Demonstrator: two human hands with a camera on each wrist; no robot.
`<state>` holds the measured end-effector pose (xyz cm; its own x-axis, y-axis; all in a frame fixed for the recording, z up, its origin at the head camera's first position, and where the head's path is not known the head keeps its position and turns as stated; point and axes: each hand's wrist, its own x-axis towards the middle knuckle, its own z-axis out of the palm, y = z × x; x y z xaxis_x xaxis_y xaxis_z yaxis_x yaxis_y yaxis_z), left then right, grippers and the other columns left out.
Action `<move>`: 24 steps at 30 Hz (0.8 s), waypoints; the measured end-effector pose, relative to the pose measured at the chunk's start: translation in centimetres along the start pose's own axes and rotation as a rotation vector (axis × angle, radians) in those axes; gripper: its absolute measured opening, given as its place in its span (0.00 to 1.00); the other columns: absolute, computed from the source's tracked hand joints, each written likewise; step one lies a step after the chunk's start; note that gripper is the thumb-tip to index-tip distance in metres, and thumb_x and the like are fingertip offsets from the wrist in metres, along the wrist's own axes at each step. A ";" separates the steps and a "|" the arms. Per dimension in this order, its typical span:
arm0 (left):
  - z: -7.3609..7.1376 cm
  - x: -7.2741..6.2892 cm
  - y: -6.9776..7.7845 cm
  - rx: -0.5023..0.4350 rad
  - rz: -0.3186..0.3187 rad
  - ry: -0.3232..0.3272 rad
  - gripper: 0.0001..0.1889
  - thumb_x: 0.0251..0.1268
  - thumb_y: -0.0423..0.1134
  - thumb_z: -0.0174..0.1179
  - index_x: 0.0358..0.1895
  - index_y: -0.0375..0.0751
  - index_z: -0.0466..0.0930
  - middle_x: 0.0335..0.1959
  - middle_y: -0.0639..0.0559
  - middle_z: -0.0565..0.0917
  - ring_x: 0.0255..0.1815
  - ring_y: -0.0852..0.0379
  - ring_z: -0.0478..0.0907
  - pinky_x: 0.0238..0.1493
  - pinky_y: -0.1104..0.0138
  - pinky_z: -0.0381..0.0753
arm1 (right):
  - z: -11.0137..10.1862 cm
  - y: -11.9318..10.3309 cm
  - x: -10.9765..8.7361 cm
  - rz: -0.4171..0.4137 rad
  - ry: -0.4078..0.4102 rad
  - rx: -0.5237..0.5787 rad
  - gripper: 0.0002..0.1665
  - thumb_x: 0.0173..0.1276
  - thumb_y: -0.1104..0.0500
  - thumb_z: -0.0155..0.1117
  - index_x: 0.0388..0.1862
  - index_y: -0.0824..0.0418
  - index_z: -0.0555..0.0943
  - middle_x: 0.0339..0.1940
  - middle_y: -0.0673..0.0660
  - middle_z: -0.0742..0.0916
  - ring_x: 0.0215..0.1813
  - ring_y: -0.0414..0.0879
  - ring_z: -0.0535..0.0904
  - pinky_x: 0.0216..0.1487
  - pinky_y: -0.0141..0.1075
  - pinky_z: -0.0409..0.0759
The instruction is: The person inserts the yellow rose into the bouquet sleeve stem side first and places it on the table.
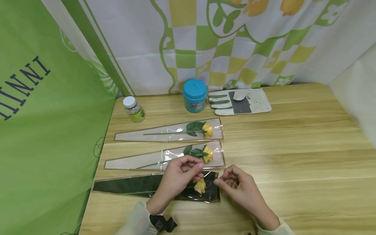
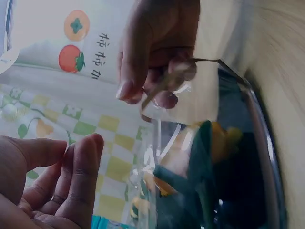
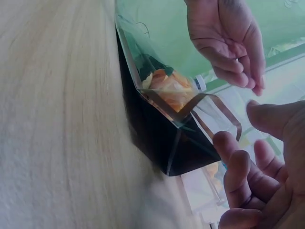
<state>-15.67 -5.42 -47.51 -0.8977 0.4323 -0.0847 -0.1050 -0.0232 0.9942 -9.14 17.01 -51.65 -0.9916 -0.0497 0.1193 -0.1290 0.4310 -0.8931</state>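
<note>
A yellow rose (image 1: 200,187) lies in a clear-fronted, black-backed flower sleeve (image 1: 123,184), nearest me on the table. At its wide right end, the brown-edged mouth (image 3: 228,114) of the sleeve gapes in the right wrist view. My left hand (image 1: 177,174) hovers over the rose, its thumb close to bent fingers (image 2: 83,176); nothing shows between them. Beside the mouth is my right hand (image 1: 242,187), fingers bent. Its thumb (image 3: 271,117) and forefinger stand apart in the right wrist view, fingertips near the film's edge; whether they touch it is unclear.
Two pale sleeves, a middle one (image 1: 117,164) and a farther one (image 1: 132,135), each hold a yellow rose. Behind them stand a white-capped jar (image 1: 134,109) and a blue tub (image 1: 195,95), with a work glove (image 1: 255,101) beside the tub. Printed curtains hang behind the table.
</note>
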 end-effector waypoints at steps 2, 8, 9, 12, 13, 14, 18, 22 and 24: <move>-0.1 -0.1 -0.4 0.030 -0.016 -0.011 0.10 0.70 0.32 0.66 0.46 0.26 0.83 0.38 0.34 0.86 0.35 0.45 0.88 0.36 0.60 0.90 | 0.1 0.0 0.0 0.001 -0.015 0.010 0.18 0.60 0.56 0.80 0.33 0.54 0.76 0.26 0.41 0.87 0.23 0.40 0.79 0.21 0.33 0.80; -0.4 -0.3 -1.9 0.098 -0.071 -0.070 0.10 0.72 0.35 0.65 0.44 0.29 0.84 0.35 0.38 0.87 0.35 0.47 0.87 0.37 0.60 0.90 | -0.2 -0.1 0.3 0.049 -0.054 0.154 0.17 0.61 0.65 0.77 0.36 0.62 0.74 0.28 0.49 0.89 0.26 0.45 0.83 0.22 0.33 0.83; -0.4 -0.3 -2.1 0.101 -0.074 -0.074 0.09 0.72 0.35 0.65 0.44 0.29 0.84 0.35 0.39 0.87 0.35 0.47 0.87 0.37 0.60 0.90 | -0.3 -0.1 0.4 0.065 -0.063 0.178 0.17 0.62 0.66 0.76 0.37 0.63 0.74 0.28 0.51 0.89 0.26 0.46 0.84 0.22 0.33 0.84; -0.3 -0.3 -2.2 0.100 -0.079 -0.077 0.10 0.72 0.34 0.64 0.44 0.27 0.84 0.35 0.40 0.87 0.36 0.47 0.87 0.37 0.60 0.90 | -0.8 0.0 0.6 0.116 -0.079 0.205 0.16 0.63 0.67 0.75 0.39 0.66 0.74 0.29 0.54 0.89 0.27 0.49 0.85 0.22 0.33 0.83; -0.3 -0.3 -2.2 0.101 -0.079 -0.076 0.10 0.73 0.34 0.64 0.44 0.27 0.84 0.35 0.40 0.87 0.36 0.47 0.87 0.37 0.61 0.90 | -0.9 0.0 0.6 0.129 -0.082 0.205 0.16 0.63 0.67 0.75 0.39 0.66 0.74 0.29 0.54 0.89 0.27 0.49 0.85 0.23 0.32 0.83; -0.3 -0.3 -2.3 0.099 -0.078 -0.076 0.10 0.73 0.34 0.64 0.45 0.26 0.83 0.36 0.39 0.87 0.37 0.46 0.87 0.38 0.62 0.90 | -1.1 0.0 0.5 0.139 -0.085 0.203 0.16 0.64 0.67 0.74 0.39 0.66 0.74 0.29 0.55 0.89 0.26 0.48 0.85 0.23 0.32 0.82; -0.1 -0.3 -2.2 0.098 -0.068 -0.084 0.10 0.73 0.34 0.64 0.45 0.26 0.83 0.36 0.39 0.88 0.38 0.45 0.87 0.39 0.60 0.90 | -1.7 0.1 0.2 0.155 -0.076 0.194 0.14 0.64 0.67 0.74 0.38 0.65 0.75 0.28 0.57 0.89 0.25 0.46 0.83 0.21 0.31 0.80; 0.2 -0.2 -2.4 0.115 -0.057 -0.106 0.12 0.73 0.35 0.63 0.45 0.26 0.84 0.35 0.40 0.88 0.37 0.46 0.87 0.38 0.60 0.90 | -2.2 0.3 -0.1 0.146 -0.073 0.189 0.14 0.65 0.67 0.74 0.38 0.66 0.75 0.28 0.58 0.89 0.27 0.46 0.84 0.22 0.32 0.81; 0.4 -0.1 -2.5 0.127 -0.056 -0.115 0.12 0.74 0.37 0.63 0.45 0.27 0.84 0.34 0.42 0.88 0.36 0.48 0.87 0.38 0.62 0.90 | -2.4 0.4 -0.3 0.152 -0.067 0.175 0.13 0.65 0.66 0.74 0.38 0.66 0.75 0.28 0.57 0.89 0.28 0.47 0.85 0.24 0.33 0.82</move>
<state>-15.16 -4.99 -49.93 -0.8361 0.5306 -0.1394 -0.0921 0.1147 0.9891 -8.87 19.34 -51.05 -0.9972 -0.0581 -0.0463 0.0286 0.2759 -0.9608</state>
